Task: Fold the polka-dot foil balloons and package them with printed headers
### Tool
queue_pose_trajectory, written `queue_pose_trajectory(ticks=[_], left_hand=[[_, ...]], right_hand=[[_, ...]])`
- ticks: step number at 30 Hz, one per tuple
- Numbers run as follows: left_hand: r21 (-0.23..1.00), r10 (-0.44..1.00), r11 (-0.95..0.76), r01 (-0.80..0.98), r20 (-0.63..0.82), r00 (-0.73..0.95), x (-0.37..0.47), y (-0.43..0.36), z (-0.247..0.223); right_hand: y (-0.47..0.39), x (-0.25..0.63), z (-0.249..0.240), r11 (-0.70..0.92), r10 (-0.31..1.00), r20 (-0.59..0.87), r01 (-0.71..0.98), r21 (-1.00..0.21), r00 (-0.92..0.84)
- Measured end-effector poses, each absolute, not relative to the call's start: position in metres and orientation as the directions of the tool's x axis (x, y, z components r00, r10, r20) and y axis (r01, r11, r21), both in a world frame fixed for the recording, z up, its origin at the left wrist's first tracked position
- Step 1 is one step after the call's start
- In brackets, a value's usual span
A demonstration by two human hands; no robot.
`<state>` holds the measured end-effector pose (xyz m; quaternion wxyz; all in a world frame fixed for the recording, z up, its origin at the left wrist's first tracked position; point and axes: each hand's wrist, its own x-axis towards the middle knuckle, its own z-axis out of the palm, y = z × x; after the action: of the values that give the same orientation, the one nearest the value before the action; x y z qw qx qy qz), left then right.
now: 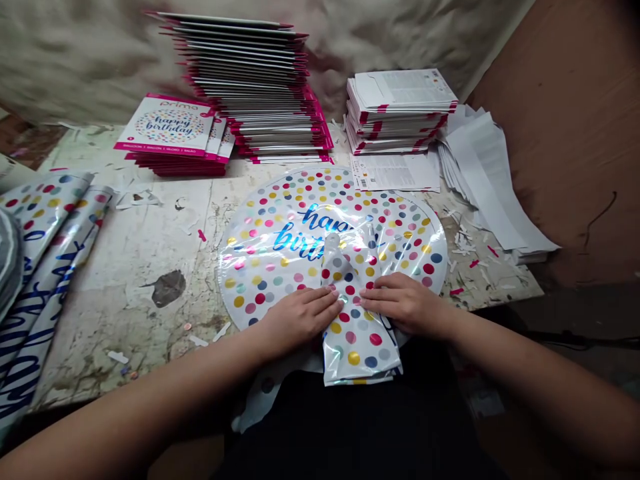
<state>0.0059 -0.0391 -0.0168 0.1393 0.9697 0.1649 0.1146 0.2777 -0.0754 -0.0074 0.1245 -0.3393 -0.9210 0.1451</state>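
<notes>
A narrow folded polka-dot foil balloon (354, 333) lies over a large flat round foil balloon (270, 267) with blue "happy birthday" lettering. My left hand (305, 312) presses on the folded balloon's left edge, fingers together and pointing right. From the other side, my right hand (400, 301) rests on its right edge, fingers together. The fingertips of both hands nearly meet across the folded piece. Its lower end hangs over the table's front edge, near my dark clothing.
Behind stand a tall stack of pink-edged packets (275, 87), a shorter packet pile (170, 133) and white envelopes (400, 100). Loose white sheets (485, 167) lie at right. More printed balloons (45, 267) are at far left. Paper scraps dot the worn table (135, 260).
</notes>
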Motion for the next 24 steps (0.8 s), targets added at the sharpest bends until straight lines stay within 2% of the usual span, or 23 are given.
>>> queue_pose_trajectory(ticks=[1,3,5,6,8,9,11,13,15,16,17,18,19,20,21,22,24], left_hand=[[0.410,0.421,-0.850,0.331,0.149,0.895,0.007,-0.037,-0.014],[0.609,0.585,-0.655,0.447,0.035,0.810,0.010,-0.032,-0.006],[0.745,0.713,-0.374,0.553,-0.151,0.685,0.018,-0.022,0.003],[0.780,0.743,-0.224,0.585,-0.251,0.620,0.023,-0.015,0.006],[0.787,0.746,0.063,0.614,-0.445,0.495,0.034,-0.001,0.008],[0.762,0.723,0.187,0.619,-0.534,0.438,0.039,0.006,0.007],[0.687,0.649,0.354,0.635,-0.669,0.362,0.047,0.017,0.006],[0.632,0.590,0.412,0.656,-0.734,0.337,0.050,0.024,0.005],[0.625,0.589,0.382,0.681,-0.732,0.342,0.047,0.025,0.007],[0.652,0.652,0.309,0.692,-0.675,0.346,0.044,0.024,0.009],[0.689,0.749,0.179,0.703,-0.558,0.356,0.040,0.023,0.010],[0.708,0.839,-0.014,0.706,-0.376,0.394,0.036,0.021,0.010],[0.683,0.867,-0.248,0.687,-0.161,0.472,0.033,0.019,0.009],[0.607,0.815,-0.474,0.638,0.029,0.579,0.030,0.017,0.007],[0.511,0.712,-0.648,0.565,0.142,0.688,0.029,0.015,0.003],[0.426,0.601,-0.760,0.491,0.174,0.780,0.028,0.014,-0.002],[0.330,0.469,-0.849,0.414,0.105,0.877,0.030,0.015,-0.011]], right_hand=[[-0.075,0.278,-0.007,0.665,0.710,0.121,0.603,-0.442,-0.694],[-0.072,0.278,-0.005,0.436,0.834,0.034,0.621,-0.651,-0.550],[-0.066,0.276,-0.001,0.094,0.921,-0.165,0.614,-0.784,-0.352],[-0.061,0.275,0.001,-0.086,0.928,-0.280,0.591,-0.802,-0.245],[-0.051,0.271,0.003,-0.390,0.872,-0.484,0.497,-0.775,-0.071],[-0.045,0.269,0.003,-0.490,0.833,-0.553,0.443,-0.751,-0.015],[-0.036,0.264,0.001,-0.589,0.783,-0.621,0.366,-0.720,0.039],[-0.029,0.261,-0.002,-0.618,0.763,-0.643,0.360,-0.699,0.061],[-0.025,0.260,-0.005,-0.627,0.751,-0.656,0.386,-0.677,0.069],[-0.023,0.259,-0.005,-0.628,0.746,-0.662,0.401,-0.666,0.070],[-0.022,0.259,-0.006,-0.626,0.744,-0.665,0.419,-0.657,0.070],[-0.021,0.259,-0.005,-0.621,0.743,-0.665,0.440,-0.648,0.070],[-0.020,0.259,-0.004,-0.613,0.745,-0.663,0.465,-0.639,0.071],[-0.020,0.260,-0.002,-0.602,0.749,-0.659,0.492,-0.629,0.074],[-0.021,0.260,0.001,-0.591,0.752,-0.654,0.520,-0.617,0.079],[-0.022,0.259,0.004,-0.583,0.756,-0.649,0.542,-0.606,0.088],[-0.027,0.255,0.011,-0.479,0.837,-0.532,0.643,-0.598,0.128]])
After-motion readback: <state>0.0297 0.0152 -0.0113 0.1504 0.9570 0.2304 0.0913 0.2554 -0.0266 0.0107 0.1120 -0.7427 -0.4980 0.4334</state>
